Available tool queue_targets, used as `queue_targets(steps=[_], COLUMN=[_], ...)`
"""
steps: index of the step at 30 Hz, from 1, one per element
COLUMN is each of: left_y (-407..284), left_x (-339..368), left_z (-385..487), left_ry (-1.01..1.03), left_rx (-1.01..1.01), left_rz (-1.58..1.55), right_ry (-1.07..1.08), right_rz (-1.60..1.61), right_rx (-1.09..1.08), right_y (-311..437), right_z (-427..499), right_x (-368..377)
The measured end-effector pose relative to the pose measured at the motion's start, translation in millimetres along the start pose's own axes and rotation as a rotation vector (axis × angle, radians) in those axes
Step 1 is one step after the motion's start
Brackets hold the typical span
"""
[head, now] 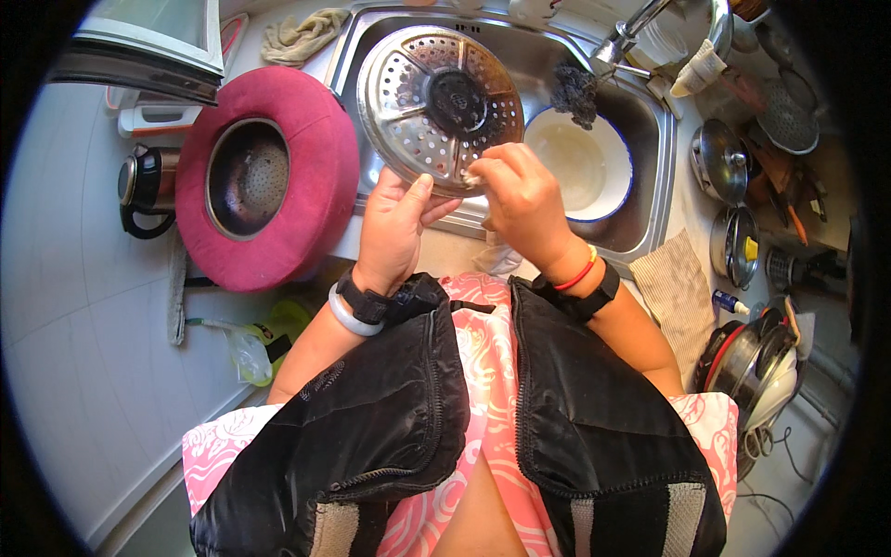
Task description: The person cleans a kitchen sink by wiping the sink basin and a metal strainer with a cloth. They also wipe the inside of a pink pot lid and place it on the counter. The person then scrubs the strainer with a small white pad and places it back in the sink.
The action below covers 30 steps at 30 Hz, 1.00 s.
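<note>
A round perforated metal steamer plate, with brown and black stains, is held tilted over the left part of the stainless steel sink. My left hand grips its near rim, thumb on top and fingers beneath. Against the plate's lower right edge, my right hand pinches a small pale scrubbing pad or scrap. In the sink, right of the plate, stands a white enamel basin with a blue rim, holding cloudy liquid. A dark scouring mesh hangs or rests at the basin's far edge, below the faucet.
A maroon padded ring around a dark perforated metal bowl stands left of the sink. A beige cloth lies behind it. Lidded pots, a striped cloth and a small blue bottle are on the right. An open window frame juts in upper left.
</note>
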State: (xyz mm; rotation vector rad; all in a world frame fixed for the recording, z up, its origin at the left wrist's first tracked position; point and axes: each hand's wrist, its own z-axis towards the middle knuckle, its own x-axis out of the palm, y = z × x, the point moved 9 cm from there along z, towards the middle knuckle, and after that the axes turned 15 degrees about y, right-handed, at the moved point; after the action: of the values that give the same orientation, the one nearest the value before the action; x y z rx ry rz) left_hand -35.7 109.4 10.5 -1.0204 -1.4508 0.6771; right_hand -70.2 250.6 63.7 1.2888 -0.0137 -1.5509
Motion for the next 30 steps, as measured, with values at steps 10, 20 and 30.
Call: queue_targets(steps=[10, 20, 30], left_y=[2, 8, 7], left_x=[-1, -5, -4], left_z=[3, 0, -2], left_ry=[0.031, 0.02, 0.021], left_rx=[0.021, -0.03, -0.047], left_rz=[-0.022, -0.022, 0.022], right_ry=[-0.005, 0.111, -0.036], right_rz=[0.023, -0.052, -0.042], right_rx=[-0.079, -0.202, -0.142], right_y=[15, 22, 13], right_z=[4, -1, 8], right_x=[5, 9, 0])
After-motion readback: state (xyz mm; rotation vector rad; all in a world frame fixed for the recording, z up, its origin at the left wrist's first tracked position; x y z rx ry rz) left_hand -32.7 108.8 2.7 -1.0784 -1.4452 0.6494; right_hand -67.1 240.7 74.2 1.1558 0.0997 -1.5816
